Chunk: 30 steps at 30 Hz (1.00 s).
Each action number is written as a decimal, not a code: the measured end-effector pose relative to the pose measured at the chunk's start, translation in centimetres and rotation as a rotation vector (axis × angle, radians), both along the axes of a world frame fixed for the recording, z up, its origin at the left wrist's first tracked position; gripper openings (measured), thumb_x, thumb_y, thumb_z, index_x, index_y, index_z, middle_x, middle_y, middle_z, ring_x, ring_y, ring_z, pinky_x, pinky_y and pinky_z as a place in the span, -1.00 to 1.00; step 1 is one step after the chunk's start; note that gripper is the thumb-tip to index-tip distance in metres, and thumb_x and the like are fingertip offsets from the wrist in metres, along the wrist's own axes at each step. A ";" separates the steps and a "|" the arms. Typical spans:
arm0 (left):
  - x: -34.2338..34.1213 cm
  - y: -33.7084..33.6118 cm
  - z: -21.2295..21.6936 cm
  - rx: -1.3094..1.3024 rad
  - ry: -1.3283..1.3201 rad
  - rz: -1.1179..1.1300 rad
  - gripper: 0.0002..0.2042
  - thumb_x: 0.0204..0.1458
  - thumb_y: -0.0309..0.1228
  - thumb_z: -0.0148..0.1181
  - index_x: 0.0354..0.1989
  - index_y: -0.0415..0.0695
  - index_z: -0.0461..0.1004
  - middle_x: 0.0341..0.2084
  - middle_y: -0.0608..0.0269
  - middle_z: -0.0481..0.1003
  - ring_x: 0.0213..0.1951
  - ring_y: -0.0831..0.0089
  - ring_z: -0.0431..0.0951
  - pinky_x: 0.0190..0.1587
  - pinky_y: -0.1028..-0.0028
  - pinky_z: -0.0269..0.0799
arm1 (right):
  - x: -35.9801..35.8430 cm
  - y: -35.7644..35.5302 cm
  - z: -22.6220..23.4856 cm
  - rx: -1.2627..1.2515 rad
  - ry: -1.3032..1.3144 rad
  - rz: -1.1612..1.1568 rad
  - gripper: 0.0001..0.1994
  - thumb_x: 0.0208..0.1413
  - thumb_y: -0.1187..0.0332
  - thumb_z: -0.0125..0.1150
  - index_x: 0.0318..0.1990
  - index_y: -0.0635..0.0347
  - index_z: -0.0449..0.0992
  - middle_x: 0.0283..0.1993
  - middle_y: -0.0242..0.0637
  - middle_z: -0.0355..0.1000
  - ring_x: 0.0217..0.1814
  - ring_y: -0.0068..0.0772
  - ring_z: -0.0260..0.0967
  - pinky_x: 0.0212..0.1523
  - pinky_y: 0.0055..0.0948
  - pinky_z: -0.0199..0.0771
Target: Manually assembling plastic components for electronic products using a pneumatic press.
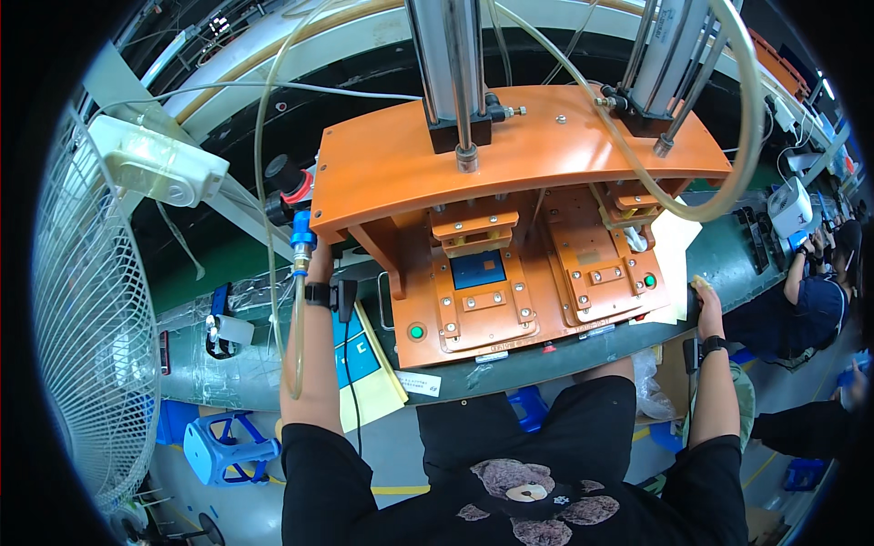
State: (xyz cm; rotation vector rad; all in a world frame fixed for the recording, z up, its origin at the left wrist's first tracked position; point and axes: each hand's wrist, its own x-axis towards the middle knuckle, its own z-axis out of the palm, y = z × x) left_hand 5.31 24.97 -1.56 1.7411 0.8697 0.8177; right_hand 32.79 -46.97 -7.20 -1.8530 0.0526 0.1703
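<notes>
1. Factory floor all round, with a green bench (228, 355) running across the view and a white wire-guard fan (91, 318) standing off at the person's left.
2. On the bench sits an orange press fixture (510, 155), its top plate carried under two upright pneumatic cylinders; clear air hoses (273, 182) loop around it.
3. Below the top plate lie two nests side by side: the left nest (480, 291) holds a dark blue square panel (479, 270), and the right nest (605, 273) shows no panel that I can make out.
4. Two green buttons are set on the base, the left button (416, 332) at its near left corner and the right button (649, 280) beside the right nest.
5. The left hand (320, 259) is up at the fixture's left edge by a blue hose fitting (302, 241); whether that grip is closed I cannot tell, as the fingers are hidden.
6. The right hand (706, 300) rests at the fixture's right edge, its fingers curled over something yellow (697, 283).
7. The blue panel lies between the two hands, somewhat nearer the left one, flat and square to the nest.
8. A co-worker's arm (801, 273) works at the far right, well apart.
9. A blue plastic stool (218, 446) stands on the floor to the person's left.
</notes>
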 end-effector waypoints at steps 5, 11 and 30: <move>-4.6 -0.3 -0.2 -0.429 -0.567 -0.151 -0.69 0.08 -0.59 -0.07 0.02 -0.27 0.37 -0.27 0.08 0.52 -0.30 0.24 0.52 -0.23 0.29 0.43 | -0.1 0.3 0.3 0.012 -0.026 0.036 -0.57 0.28 0.16 0.02 0.17 0.22 0.48 0.06 -0.37 0.47 0.05 -0.51 0.29 0.11 -0.52 0.13; -10.4 -8.1 3.6 -0.713 -0.701 -0.140 -0.74 0.36 -0.33 -0.21 -0.10 -0.25 0.37 -0.38 0.12 0.38 -0.40 0.29 0.38 -0.26 0.31 0.35 | -0.3 0.5 0.6 0.131 0.009 0.030 -0.60 0.26 0.25 0.08 0.16 0.32 0.45 0.07 -0.27 0.45 0.09 -0.46 0.36 0.15 -0.49 0.30; -28.2 -21.0 7.4 -1.130 -0.639 -0.183 -0.65 0.16 -0.55 -0.19 0.08 -0.35 0.40 -0.31 0.15 0.40 -0.42 0.36 0.36 -0.20 0.30 0.32 | 0.2 -0.1 -0.4 0.124 -0.005 0.142 -0.60 0.27 0.27 0.07 0.18 0.32 0.43 0.17 -0.23 0.43 0.21 -0.41 0.32 0.24 -0.45 0.24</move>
